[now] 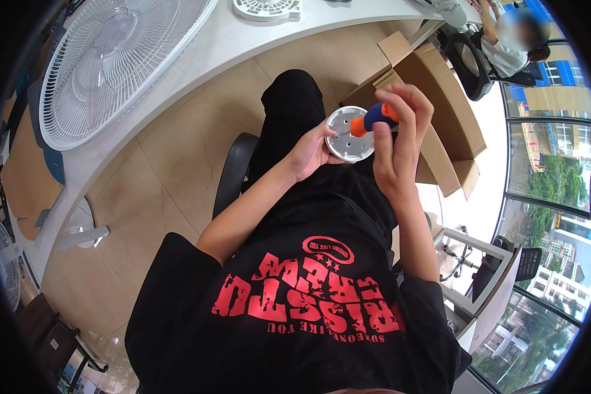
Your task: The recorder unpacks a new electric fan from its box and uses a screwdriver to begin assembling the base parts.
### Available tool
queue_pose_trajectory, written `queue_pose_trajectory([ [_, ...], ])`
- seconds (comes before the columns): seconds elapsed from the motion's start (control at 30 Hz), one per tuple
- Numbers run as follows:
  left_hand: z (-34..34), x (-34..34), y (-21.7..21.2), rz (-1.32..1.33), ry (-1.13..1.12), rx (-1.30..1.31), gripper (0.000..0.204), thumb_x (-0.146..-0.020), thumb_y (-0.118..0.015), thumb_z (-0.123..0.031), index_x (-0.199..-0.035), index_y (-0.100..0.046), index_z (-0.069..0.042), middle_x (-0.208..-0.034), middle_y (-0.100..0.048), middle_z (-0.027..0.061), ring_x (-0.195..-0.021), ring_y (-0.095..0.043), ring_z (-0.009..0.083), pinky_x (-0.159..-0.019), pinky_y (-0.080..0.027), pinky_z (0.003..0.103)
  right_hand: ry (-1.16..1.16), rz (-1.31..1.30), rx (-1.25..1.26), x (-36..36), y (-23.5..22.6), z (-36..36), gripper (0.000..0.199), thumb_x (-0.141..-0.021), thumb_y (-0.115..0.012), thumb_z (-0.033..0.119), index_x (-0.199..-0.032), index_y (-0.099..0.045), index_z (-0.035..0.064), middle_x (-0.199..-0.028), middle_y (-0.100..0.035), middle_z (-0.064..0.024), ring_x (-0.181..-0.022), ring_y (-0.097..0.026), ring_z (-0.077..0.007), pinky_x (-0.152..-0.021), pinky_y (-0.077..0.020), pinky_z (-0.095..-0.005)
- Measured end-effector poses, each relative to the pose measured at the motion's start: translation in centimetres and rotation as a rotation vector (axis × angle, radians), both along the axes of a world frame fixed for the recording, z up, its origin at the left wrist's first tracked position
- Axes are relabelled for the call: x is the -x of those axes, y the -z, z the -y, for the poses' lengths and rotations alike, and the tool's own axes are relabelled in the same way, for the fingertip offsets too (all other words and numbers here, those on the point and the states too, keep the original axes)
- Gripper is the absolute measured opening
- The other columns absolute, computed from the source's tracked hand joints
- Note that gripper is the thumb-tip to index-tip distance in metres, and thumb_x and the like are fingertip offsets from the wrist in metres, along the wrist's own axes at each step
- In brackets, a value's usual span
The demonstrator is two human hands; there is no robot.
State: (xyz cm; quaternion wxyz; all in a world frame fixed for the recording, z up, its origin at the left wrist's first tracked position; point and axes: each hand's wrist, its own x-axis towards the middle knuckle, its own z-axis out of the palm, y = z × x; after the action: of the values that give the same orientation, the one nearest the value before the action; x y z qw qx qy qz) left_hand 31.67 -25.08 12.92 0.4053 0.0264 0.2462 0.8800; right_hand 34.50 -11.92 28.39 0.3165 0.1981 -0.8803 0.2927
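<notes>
Above my lap, my left hand (310, 153) grips the rim of a round white plastic part (350, 150) shaped like a shallow cup. Its recessed grey inner face, dotted with small holes, is turned up toward me. My right hand (404, 134) has its fingers around the orange and dark blue handle of a screwdriver (376, 118). The screwdriver slants down to the left, its tip over the inside of the round part. Whether the tip sits in a screw is too small to tell.
A large white fan grille (88, 85) lies on the curved white table (200, 65) at the left. Another white plastic part (266, 8) sits at its far edge. An open cardboard box (450, 125) stands on the floor to the right. Another person (505, 56) sits at the far right.
</notes>
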Motion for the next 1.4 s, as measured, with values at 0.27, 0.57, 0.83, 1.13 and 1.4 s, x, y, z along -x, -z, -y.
queue_pose_trajectory([
  [0.27,-0.2,-0.4,0.4,-0.013,0.009,0.010,0.056,-0.098,-0.042,-0.022,-0.150,-0.034,-0.004,-0.142,-0.050,0.0180,-0.128,-0.058,0.0305,-0.100,-0.056,0.050,-0.158,0.100,0.182,-0.4,0.6,-0.6,0.039,-0.077,-0.080,-0.001,-0.113,-0.066,0.0045,-0.116,-0.066,-0.0118,-0.097,-0.067,-0.0253,-0.083,-0.0548,-0.0339],
  [0.57,-0.2,0.0,0.9,-0.005,0.014,0.017,0.058,-0.097,-0.042,-0.023,-0.151,-0.031,-0.005,-0.142,-0.049,0.0180,-0.127,-0.058,0.0308,-0.101,-0.055,0.051,-0.229,0.102,0.002,0.8,-1.2,0.0,0.037,-0.080,-0.073,-0.004,-0.116,-0.068,0.0038,-0.121,-0.067,-0.0126,-0.100,-0.068,-0.0284,-0.084,-0.0557,-0.0342],
  [0.83,-0.1,0.0,-0.7,0.011,0.002,0.023,0.047,-0.100,-0.039,-0.025,-0.141,-0.043,-0.002,-0.134,-0.057,0.0144,-0.123,-0.061,0.0257,-0.104,-0.054,0.048,-0.106,0.092,0.083,-0.3,0.6,-0.4,0.037,-0.076,-0.076,-0.003,-0.111,-0.072,0.0091,-0.114,-0.062,-0.0131,-0.098,-0.068,-0.0288,-0.083,-0.0563,-0.0356],
  [1.13,0.2,-0.3,0.8,0.019,-0.006,-0.003,0.050,-0.100,-0.039,-0.025,-0.145,-0.038,-0.003,-0.138,-0.053,0.0162,-0.126,-0.059,0.0282,-0.104,-0.054,0.049,-0.242,0.179,0.047,-0.4,-1.4,-0.2,0.041,-0.079,-0.074,-0.006,-0.118,-0.068,0.0070,-0.127,-0.061,-0.0132,-0.102,-0.068,-0.0288,-0.084,-0.0558,-0.0359],
  [1.4,-0.3,0.0,0.2,-0.014,-0.022,0.078,0.048,-0.108,-0.031,-0.035,-0.143,-0.043,-0.006,-0.136,-0.056,0.0132,-0.128,-0.057,0.0254,-0.107,-0.051,0.048,0.026,0.099,0.006,-0.1,0.6,0.7,0.039,-0.072,-0.085,0.007,-0.108,-0.071,0.0116,-0.110,-0.054,-0.0094,-0.087,-0.064,-0.0234,-0.073,-0.0521,-0.0324],
])
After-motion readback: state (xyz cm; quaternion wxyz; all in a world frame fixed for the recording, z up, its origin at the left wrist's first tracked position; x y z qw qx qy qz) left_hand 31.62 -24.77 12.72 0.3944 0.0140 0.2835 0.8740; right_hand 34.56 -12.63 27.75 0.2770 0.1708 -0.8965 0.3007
